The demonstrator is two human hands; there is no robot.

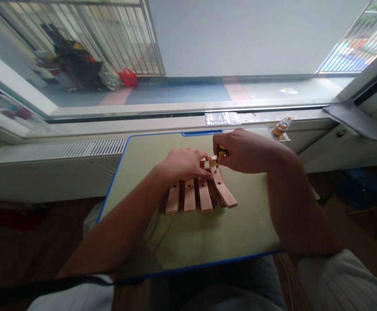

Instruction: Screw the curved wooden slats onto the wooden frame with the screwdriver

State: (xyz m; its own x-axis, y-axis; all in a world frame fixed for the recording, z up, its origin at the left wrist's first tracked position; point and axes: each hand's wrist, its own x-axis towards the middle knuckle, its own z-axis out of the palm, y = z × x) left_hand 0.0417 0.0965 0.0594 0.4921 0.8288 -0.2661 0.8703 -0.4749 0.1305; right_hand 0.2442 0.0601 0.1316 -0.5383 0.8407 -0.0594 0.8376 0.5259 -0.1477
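- My right grip (pixel 237 149) is pinching a yellow-and-black-handled screwdriver (pixel 221 152), fingers wrapping it, I guess so the shaft is standing near upright over the wood.
- Its tip is meeting a small dark spot on the rightmost pale wooden slat (pixel 228 198); screw or hole, I'm not able to tell.
- My left grip (pixel 188 164) is curling over the far half of the flat, pale slatted wooden piece (pixel 189 201), thumb bending in near the tip. Looks like I'm steadying it, but whether I'm really pinching wood there, can't tell.
- That piece is resting mid-bench, between my forearms, probably so both grips are reaching it easily. The rightmost slat is sitting at a slant to the others.
- The bench (pixel 247 229) is showing a yellow-green top with blue edging.
- Containers: a small clear bottle-like thing (pixel 282 127) is sitting just past the far right corner, something amber showing in it.
- Beyond the window, a red plastic bag (pixel 128 77) is slumping beside a whitish see-through bag (pixel 109 77); contents aren't showing clearly.
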